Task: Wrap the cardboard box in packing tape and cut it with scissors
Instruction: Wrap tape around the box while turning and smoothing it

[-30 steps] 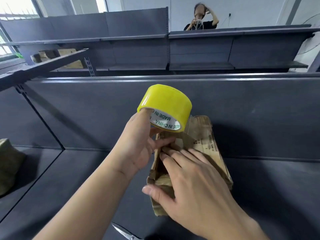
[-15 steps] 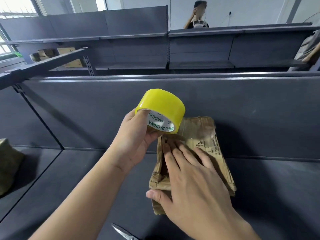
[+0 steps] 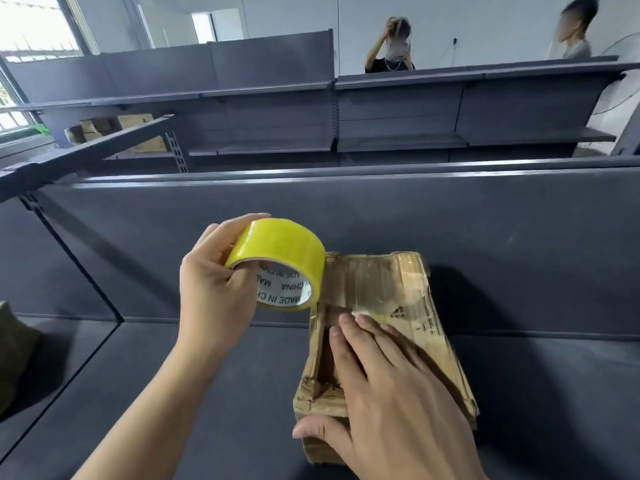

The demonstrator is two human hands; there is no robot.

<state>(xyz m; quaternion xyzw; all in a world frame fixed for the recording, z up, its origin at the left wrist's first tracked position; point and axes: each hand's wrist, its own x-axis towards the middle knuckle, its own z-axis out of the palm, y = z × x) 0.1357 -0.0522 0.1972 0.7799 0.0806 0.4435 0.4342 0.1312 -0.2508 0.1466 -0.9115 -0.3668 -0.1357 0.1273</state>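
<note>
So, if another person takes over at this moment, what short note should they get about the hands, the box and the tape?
Left hand: grips the yellow tape roll, held up beside the far left corner of the cardboard box.
Right hand: flat on top of the box, fingers pressing the tape end down.
The box lies on the dark shelf; its top looks glossy, so some tape seems already on.
Left to do: pull tape round the box, then cut it. Scissors are not in view.

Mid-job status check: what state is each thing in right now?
Cardboard box: lying on the shelf, crumpled, partly taped.
Yellow tape roll: held up, a strip seemingly drawn onto the box.
Left hand: grips the roll.
Right hand: flat, fingers pressing the box top.
</note>
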